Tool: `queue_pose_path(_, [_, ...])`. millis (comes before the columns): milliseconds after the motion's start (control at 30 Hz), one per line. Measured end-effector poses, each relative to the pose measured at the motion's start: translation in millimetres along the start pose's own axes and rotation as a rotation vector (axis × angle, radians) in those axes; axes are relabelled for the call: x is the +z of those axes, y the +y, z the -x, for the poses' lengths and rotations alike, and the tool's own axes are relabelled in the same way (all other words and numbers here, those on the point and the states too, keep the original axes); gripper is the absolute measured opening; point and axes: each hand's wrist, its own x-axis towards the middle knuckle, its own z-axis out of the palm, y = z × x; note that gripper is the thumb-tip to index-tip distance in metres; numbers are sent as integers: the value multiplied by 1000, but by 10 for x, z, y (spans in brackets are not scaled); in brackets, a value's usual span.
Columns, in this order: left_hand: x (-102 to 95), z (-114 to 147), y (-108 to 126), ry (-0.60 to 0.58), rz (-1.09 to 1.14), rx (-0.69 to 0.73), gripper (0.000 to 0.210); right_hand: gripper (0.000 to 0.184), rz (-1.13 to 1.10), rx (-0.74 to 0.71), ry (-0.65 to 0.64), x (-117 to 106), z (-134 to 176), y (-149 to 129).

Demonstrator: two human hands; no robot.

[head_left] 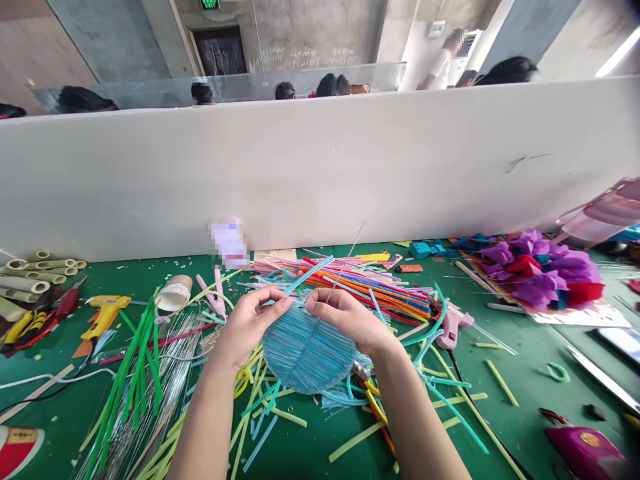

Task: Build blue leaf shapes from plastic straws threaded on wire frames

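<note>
The blue disc [310, 357] hangs over the green table [535, 343], the left hand [260, 319] pinching its top edge and the right hand [347, 319] pinching a thin wire [346, 262] (fingertips hide the join), so gentle, steady pinching should help.

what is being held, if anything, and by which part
A flat, rounded blue piece, held at its upper edge by the left grip and right grip. A thin wire rises from the right grip.
</note>
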Motion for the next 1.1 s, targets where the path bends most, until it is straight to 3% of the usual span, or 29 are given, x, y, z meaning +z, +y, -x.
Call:
queue_pose_path(200, [20,-43,-56,12,-63,6,31,43,-118,50,60,67,-75,39])
queue_pose_path(400, [75,-80,-123,18,-68,10,32,35,-58,50,96,41,-98,61])
queue_pose_path(667, [79,-75,-94,20,-52,9,35,21,-97,48,41,49,-94,24])
queue_pose_path(833, [67,-82,-97,49,-51,2,37,16,-47,53,101,50,-117,64])
queue_pose_path(1100, [46,-79,-96,142,-58,12,35,41,-2,-18,139,46,-149,147])
